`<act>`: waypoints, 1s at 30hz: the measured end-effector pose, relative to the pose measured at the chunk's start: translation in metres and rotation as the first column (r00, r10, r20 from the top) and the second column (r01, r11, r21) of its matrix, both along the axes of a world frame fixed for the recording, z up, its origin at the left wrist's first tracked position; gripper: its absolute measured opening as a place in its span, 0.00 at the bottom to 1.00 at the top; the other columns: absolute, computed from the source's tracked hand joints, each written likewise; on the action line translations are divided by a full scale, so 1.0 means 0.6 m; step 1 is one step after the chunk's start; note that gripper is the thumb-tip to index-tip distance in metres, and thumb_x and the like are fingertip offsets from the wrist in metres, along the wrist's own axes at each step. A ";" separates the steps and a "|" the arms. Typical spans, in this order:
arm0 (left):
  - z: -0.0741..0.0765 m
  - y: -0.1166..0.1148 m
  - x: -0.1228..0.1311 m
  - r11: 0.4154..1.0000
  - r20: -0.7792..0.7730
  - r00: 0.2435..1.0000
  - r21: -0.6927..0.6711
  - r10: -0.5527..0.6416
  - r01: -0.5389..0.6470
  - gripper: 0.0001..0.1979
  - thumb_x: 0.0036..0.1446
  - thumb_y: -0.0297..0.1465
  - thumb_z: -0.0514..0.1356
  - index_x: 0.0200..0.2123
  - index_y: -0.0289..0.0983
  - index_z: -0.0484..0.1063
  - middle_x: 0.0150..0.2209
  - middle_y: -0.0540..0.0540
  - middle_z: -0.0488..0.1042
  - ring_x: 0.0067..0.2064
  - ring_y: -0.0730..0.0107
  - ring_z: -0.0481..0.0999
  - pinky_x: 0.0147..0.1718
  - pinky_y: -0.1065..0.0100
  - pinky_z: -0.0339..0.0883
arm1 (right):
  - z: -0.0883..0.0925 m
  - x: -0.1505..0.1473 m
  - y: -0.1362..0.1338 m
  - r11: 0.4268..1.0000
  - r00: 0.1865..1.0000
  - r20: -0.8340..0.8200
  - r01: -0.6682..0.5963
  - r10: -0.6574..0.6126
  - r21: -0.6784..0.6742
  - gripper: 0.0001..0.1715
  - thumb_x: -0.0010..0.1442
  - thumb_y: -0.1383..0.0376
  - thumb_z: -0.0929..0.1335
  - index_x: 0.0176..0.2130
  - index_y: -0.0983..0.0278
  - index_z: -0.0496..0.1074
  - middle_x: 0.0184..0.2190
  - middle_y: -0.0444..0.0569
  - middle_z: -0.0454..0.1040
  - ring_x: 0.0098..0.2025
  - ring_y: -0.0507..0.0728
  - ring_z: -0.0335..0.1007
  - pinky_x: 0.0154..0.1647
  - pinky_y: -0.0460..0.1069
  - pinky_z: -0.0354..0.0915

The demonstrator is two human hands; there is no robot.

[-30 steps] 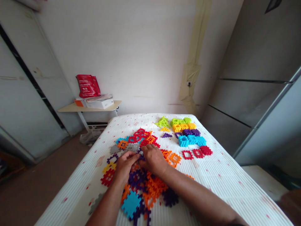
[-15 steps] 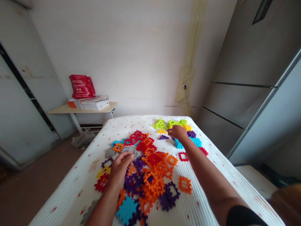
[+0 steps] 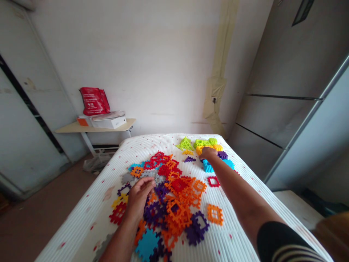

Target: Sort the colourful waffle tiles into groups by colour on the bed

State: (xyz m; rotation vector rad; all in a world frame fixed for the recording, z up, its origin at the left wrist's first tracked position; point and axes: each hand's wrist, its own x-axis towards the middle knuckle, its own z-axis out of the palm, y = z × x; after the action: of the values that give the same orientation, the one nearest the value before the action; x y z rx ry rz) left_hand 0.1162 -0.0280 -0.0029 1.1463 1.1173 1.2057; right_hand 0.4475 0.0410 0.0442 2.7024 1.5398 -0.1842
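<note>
My right hand point(image 3: 209, 153) reaches to the far right of the table, fingers closed and pointing down at a purple interlocking tile, mostly hidden beneath them. Close around it are yellow tiles point(image 3: 199, 149), lime-green tiles point(image 3: 201, 142), a purple stack point(image 3: 223, 155) and a blue stack point(image 3: 208, 166). My left hand point(image 3: 140, 193) hovers at the left side of a loose heap of orange tiles point(image 3: 177, 214), with purple tiles point(image 3: 155, 213) mixed in. Its fingers are loosely curled, thumb apart, and I see nothing in them. Grey tiles point(image 3: 148, 175) lie just beyond its fingertips.
Red tiles point(image 3: 159, 158) spread at the heap's far end; a blue tile point(image 3: 147, 243) lies at its near end. A single orange tile point(image 3: 215, 214) and a red frame tile point(image 3: 213, 181) sit apart. A side table point(image 3: 68, 127) holds a red bag point(image 3: 94, 101). A grey fridge point(image 3: 275, 109) stands right.
My right hand has moved slightly right and down, lower over the stacks; the purple bit earlier seen at its fingertips is now mostly covered. My left hand stays nearly still.
</note>
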 end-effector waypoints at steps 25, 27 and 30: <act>-0.006 0.001 -0.002 0.995 -0.171 0.985 0.093 -0.006 0.022 0.18 0.43 0.42 0.61 0.33 0.36 0.72 0.21 0.52 0.70 0.21 0.73 0.65 0.21 0.71 0.60 | 0.003 -0.011 -0.009 0.999 0.999 0.025 0.036 -0.037 0.040 0.30 0.50 0.59 0.71 0.51 0.70 0.70 0.48 0.65 0.71 0.50 0.66 0.68 0.45 0.55 0.66; -0.006 0.002 -0.003 0.980 -0.313 0.949 0.196 0.037 0.026 0.15 0.46 0.41 0.58 0.33 0.36 0.72 0.24 0.49 0.72 0.24 0.70 0.69 0.25 0.69 0.63 | 0.012 -0.018 -0.014 0.998 0.999 0.032 0.021 -0.023 0.061 0.29 0.51 0.58 0.70 0.51 0.69 0.70 0.48 0.64 0.71 0.49 0.65 0.69 0.44 0.55 0.66; -0.006 0.003 -0.003 0.952 -0.456 0.885 0.300 0.087 0.061 0.10 0.46 0.37 0.58 0.29 0.37 0.74 0.28 0.46 0.75 0.31 0.65 0.72 0.34 0.64 0.65 | 0.027 -0.039 -0.027 0.994 0.999 0.047 -0.025 0.020 0.109 0.26 0.55 0.56 0.66 0.50 0.67 0.70 0.48 0.62 0.71 0.49 0.64 0.69 0.43 0.53 0.66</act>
State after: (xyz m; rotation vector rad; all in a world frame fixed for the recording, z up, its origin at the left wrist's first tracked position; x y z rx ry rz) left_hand 0.1145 -0.0261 -0.0065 1.7387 1.3207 1.1718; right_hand 0.4244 0.0249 0.0606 2.7483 1.6131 -0.0382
